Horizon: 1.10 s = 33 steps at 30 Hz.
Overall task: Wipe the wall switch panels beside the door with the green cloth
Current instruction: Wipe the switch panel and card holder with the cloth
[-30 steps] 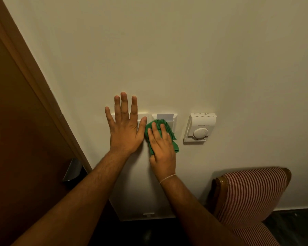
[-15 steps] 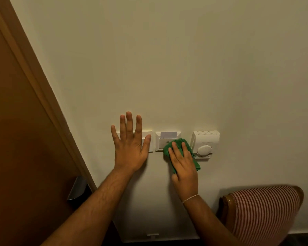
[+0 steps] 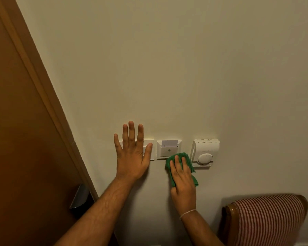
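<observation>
Three white fittings sit in a row on the cream wall beside the door. My left hand [image 3: 132, 155] lies flat with fingers spread over the left switch panel [image 3: 149, 147], hiding most of it. The middle panel is a key-card holder [image 3: 168, 148] with a card in its slot. My right hand [image 3: 182, 181] presses the green cloth [image 3: 182, 156] against the wall at the lower right corner of that holder. The cloth's edge reaches the left side of the thermostat [image 3: 205, 151] with its round dial.
The brown wooden door [image 3: 16, 139] and its frame fill the left side, with a metal handle [image 3: 79, 197] low down. A chair with a red-and-white striped back [image 3: 268, 219] stands against the wall at the lower right.
My right hand slid the cloth rightward off the card holder's face toward the thermostat and slightly down. The view tilted upward. My left hand stayed on the left panel.
</observation>
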Each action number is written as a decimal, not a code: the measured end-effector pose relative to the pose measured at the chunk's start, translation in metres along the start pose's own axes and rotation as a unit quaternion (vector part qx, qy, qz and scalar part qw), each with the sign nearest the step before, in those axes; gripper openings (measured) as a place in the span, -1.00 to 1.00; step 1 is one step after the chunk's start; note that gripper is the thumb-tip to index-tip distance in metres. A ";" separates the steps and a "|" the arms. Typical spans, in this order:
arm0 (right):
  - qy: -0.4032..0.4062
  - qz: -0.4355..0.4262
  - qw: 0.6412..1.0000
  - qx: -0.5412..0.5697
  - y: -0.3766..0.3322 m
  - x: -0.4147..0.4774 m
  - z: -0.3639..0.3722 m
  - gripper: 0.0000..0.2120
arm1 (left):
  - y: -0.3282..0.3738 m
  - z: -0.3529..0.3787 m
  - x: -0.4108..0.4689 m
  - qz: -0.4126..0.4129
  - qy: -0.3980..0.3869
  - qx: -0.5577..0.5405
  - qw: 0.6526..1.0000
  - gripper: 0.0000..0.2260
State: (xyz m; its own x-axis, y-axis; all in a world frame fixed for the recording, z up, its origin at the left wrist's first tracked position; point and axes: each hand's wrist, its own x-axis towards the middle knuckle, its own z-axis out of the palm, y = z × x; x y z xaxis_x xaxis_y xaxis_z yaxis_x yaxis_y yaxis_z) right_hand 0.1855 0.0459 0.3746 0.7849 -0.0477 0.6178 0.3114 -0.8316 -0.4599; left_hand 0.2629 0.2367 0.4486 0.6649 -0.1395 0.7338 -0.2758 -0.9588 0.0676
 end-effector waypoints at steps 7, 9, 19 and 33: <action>-0.032 -0.026 0.999 0.014 -0.002 -0.012 -0.014 -0.07 | 0.002 -0.011 -0.024 -0.009 -0.036 -0.005 0.999 -0.27; -0.041 -0.033 0.998 0.023 0.000 -0.022 -0.019 -0.07 | 0.008 -0.009 -0.054 -0.014 -0.057 -0.002 0.998 -0.27; -0.119 0.006 0.993 0.018 0.060 -0.122 -0.043 -0.13 | 0.071 0.004 -0.211 -0.046 -0.281 -0.016 0.958 -0.28; -0.266 0.192 0.942 -0.068 0.238 -0.332 -0.095 -0.42 | 0.206 0.059 -0.373 -0.013 -0.421 -0.072 0.904 -0.32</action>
State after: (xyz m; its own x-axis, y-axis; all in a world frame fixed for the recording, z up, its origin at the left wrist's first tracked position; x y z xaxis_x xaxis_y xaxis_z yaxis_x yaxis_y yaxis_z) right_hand -0.0519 -0.1886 0.1203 0.9944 -0.1056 -0.0002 -0.0930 -0.8748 -0.4754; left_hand -0.0006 0.0770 0.1493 0.9484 -0.3144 -0.0399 -0.2998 -0.9309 0.2086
